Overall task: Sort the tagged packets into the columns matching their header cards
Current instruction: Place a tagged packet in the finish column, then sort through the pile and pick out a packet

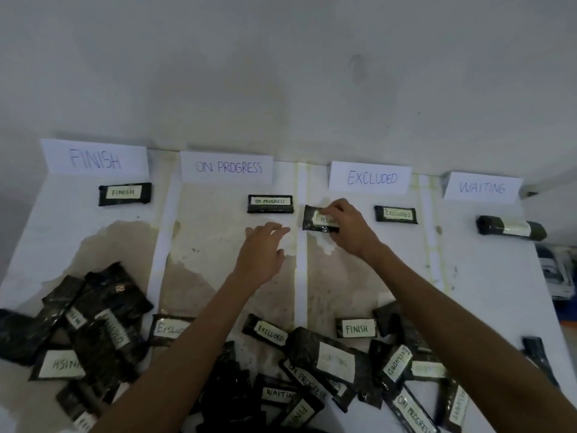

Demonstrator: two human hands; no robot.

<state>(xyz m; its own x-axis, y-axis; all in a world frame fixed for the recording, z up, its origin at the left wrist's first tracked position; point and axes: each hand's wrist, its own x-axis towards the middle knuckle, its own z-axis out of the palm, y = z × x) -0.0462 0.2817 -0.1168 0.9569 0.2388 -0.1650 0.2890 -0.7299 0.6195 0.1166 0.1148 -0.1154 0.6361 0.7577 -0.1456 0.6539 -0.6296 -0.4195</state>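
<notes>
Packet (309, 214) tag partly under fingers (335, 210)

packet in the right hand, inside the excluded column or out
In: packet, held by right hand, sits right of the divider strip, EXCLUDED side.

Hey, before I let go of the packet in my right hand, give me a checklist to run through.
1. Tag on the held packet matches the EXCLUDED header card: ok, the visible letters read EXCLU.
2. Grip of the right hand: ok, fingers pinch the packet.
3. Packet fully inside its column: not ok, its left end reaches the divider strip.
4. Clear of the placed Excluded packet: ok, a gap shows.
5. State of the left hand: ok, open, holding nothing.
</notes>
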